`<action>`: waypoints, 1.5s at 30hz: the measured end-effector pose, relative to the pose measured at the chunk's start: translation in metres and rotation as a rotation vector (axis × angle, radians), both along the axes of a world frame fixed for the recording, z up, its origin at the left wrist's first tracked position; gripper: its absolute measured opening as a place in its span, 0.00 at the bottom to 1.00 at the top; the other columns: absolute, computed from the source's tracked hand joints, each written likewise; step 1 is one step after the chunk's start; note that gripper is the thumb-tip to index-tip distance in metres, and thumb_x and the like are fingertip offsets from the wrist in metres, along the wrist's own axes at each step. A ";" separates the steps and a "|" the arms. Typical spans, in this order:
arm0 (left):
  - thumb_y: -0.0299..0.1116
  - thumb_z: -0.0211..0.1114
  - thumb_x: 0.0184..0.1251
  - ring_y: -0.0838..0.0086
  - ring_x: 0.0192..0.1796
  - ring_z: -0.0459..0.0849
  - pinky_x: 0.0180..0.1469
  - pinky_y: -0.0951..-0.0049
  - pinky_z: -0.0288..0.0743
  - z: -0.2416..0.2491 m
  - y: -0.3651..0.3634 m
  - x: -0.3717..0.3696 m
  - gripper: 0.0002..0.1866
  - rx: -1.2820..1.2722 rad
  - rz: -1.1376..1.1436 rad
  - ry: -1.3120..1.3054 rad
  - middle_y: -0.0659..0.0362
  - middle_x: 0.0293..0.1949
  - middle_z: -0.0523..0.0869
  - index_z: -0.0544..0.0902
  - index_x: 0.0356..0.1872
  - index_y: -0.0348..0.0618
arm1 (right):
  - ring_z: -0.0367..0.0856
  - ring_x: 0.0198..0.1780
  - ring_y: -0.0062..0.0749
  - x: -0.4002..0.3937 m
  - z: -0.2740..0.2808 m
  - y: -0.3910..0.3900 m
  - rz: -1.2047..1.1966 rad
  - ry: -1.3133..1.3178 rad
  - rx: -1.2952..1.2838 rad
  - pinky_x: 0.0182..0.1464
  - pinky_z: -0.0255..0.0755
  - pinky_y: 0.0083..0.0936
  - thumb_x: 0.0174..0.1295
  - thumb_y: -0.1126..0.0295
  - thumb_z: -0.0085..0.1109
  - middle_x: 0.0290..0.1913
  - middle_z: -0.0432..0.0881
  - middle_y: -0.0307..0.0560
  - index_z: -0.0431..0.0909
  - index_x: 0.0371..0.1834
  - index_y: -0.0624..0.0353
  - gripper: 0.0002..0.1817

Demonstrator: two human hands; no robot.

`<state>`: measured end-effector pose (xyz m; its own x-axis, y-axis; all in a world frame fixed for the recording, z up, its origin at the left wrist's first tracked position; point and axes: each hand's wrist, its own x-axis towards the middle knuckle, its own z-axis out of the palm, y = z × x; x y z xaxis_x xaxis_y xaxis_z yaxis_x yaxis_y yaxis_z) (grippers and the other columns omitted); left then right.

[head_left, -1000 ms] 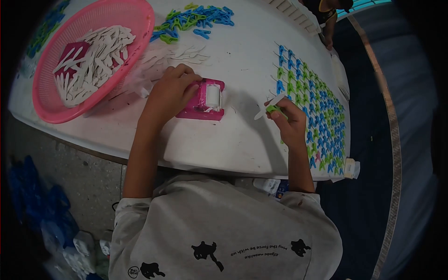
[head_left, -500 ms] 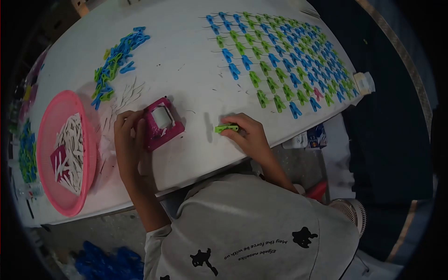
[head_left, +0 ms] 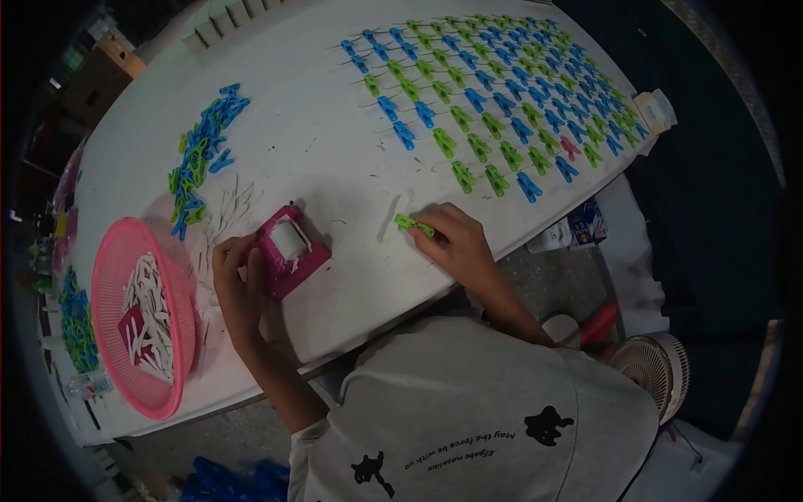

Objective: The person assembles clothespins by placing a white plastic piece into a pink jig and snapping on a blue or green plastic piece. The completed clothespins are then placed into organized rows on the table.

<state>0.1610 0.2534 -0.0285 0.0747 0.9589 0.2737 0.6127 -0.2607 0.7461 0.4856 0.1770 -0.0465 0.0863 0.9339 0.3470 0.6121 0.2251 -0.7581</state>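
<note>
My right hand (head_left: 456, 241) pinches a green clothes peg (head_left: 413, 224) between thumb and fingers, just above the table. A pale strip (head_left: 402, 206) shows beside the peg's far end; whether it is attached cannot be made out. My left hand (head_left: 240, 280) has its fingers curled against the left edge of a magenta holder (head_left: 308, 266), gripping it. On that holder sits a white roll or block (head_left: 288, 240) with ragged white bits around it. Left of the holder, thin white strips (head_left: 230, 209) lie loose on the table.
Green and blue pegs (head_left: 519, 130) with thin ties stand in rows at right, among them one pink peg (head_left: 570, 149). Loose pegs (head_left: 201, 151) are heaped at back left. A pink basket (head_left: 188, 335) holds white strips. A fan (head_left: 657, 372) stands below the table edge.
The camera view has turned, so the table contents appear shifted. The green peg in my right hand is tilted differently. My left hand stays at the magenta holder.
</note>
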 end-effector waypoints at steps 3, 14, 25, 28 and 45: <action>0.26 0.65 0.70 0.71 0.48 0.79 0.44 0.75 0.70 -0.001 0.001 -0.002 0.11 -0.030 0.012 0.008 0.58 0.46 0.80 0.86 0.51 0.41 | 0.81 0.26 0.31 0.002 -0.002 0.002 -0.089 -0.087 0.012 0.31 0.77 0.27 0.59 0.69 0.71 0.34 0.81 0.45 0.83 0.41 0.61 0.11; 0.28 0.65 0.71 0.75 0.45 0.78 0.39 0.78 0.68 -0.007 0.004 -0.004 0.11 -0.009 -0.005 0.005 0.60 0.46 0.80 0.86 0.51 0.43 | 0.83 0.27 0.42 0.010 -0.007 -0.012 -0.237 -0.204 0.064 0.30 0.77 0.33 0.55 0.69 0.72 0.31 0.80 0.46 0.82 0.34 0.60 0.10; 0.28 0.65 0.70 0.77 0.43 0.77 0.37 0.79 0.65 -0.007 0.004 -0.003 0.11 0.016 0.011 0.044 0.61 0.46 0.80 0.87 0.51 0.45 | 0.81 0.26 0.33 0.046 -0.006 -0.042 -0.478 -0.204 0.045 0.30 0.75 0.27 0.56 0.71 0.72 0.31 0.81 0.49 0.84 0.36 0.64 0.09; 0.28 0.65 0.70 0.78 0.43 0.77 0.37 0.79 0.65 -0.008 0.003 -0.003 0.11 0.024 0.006 0.036 0.62 0.46 0.80 0.87 0.51 0.45 | 0.83 0.28 0.41 0.051 -0.005 -0.039 -0.508 -0.211 0.016 0.32 0.78 0.32 0.56 0.69 0.72 0.33 0.82 0.50 0.84 0.35 0.63 0.10; 0.30 0.65 0.71 0.77 0.43 0.78 0.37 0.79 0.66 -0.010 0.005 -0.006 0.11 0.024 0.001 0.036 0.61 0.46 0.81 0.87 0.51 0.45 | 0.85 0.36 0.45 0.054 -0.001 -0.048 -0.495 -0.138 -0.141 0.40 0.80 0.36 0.52 0.64 0.73 0.38 0.82 0.54 0.83 0.42 0.66 0.18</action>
